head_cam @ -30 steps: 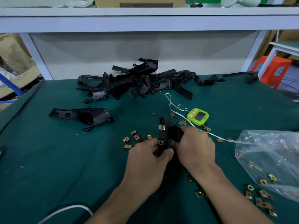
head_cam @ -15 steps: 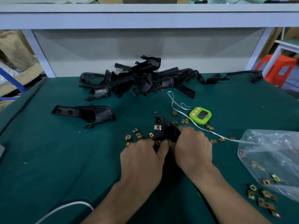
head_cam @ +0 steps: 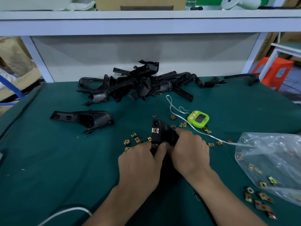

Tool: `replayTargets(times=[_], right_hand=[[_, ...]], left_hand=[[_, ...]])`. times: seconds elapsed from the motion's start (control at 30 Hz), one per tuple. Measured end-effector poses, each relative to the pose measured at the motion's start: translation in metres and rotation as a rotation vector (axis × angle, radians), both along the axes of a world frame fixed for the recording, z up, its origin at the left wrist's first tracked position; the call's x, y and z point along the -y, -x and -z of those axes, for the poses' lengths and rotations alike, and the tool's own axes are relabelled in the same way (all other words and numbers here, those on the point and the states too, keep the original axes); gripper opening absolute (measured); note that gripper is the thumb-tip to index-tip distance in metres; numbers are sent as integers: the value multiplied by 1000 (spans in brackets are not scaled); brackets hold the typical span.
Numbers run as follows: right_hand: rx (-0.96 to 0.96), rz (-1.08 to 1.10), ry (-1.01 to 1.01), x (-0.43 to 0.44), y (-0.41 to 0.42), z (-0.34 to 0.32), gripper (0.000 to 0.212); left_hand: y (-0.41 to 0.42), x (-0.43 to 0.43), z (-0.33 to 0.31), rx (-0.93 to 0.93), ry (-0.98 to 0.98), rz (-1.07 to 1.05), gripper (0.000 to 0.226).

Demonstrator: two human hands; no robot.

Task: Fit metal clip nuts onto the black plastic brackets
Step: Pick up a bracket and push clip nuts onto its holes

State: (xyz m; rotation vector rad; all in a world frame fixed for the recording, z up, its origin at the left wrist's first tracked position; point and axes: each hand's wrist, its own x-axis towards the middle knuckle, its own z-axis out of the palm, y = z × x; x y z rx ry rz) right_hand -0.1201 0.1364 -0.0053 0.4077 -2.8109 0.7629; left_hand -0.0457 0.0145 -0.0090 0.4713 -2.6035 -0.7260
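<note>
Both hands hold one black plastic bracket (head_cam: 160,132) upright over the green table. A metal clip nut (head_cam: 155,130) sits fitted on its upper arm. My right hand (head_cam: 189,152) grips the bracket's body from the right. With thumb and fingers, my left hand (head_cam: 140,165) pinches a second clip nut (head_cam: 154,145) against the bracket's lower edge. Loose clip nuts (head_cam: 135,139) lie scattered just left of the bracket. The bracket's lower part is hidden behind my hands.
A pile of black brackets (head_cam: 138,85) lies at the back, with a single one (head_cam: 83,119) to the left. A green timer (head_cam: 197,119) with a white cord lies to the right. A clear plastic bag (head_cam: 268,160) of clip nuts sits at far right, with more nuts (head_cam: 260,203) beside it.
The bracket has been drawn slightly towards me and lowered between my hands. My left thumb has shifted up onto the lower clip nut.
</note>
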Motion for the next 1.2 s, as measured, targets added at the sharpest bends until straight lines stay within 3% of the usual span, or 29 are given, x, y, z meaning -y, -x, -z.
replayTargets(times=[0.3,0.43,0.6,0.67,0.77,0.83,0.97,1.1,1.2], right_hand=[[185,-242,154,-11,11,-15,24],[353,-329,248,-26,19,-32,12],[506,-289,498,-49,13,-50,20],[572,-245,678,-64,8,-58,27],[645,-208,949,-96,-2,-72,16],[665,-176,1092,-127,-8,-83,21],[595,56,1267,-210,-21,-98,26],[535,300,1399,-294,-42,-95,27],[558,472,1521,-344,-53,-86,27]], left_hand=[[7,11,1,-69,34,57,43],[17,12,-7,-79,-83,109,37],[41,2,-28,-119,-250,153,40],[53,-12,-39,-154,-333,181,40],[72,-51,-53,-236,-458,239,39],[88,-87,-62,-214,-554,311,42],[119,-174,-78,-25,-662,537,51],[140,-267,-84,176,-595,792,51],[146,-334,-82,305,-505,872,46]])
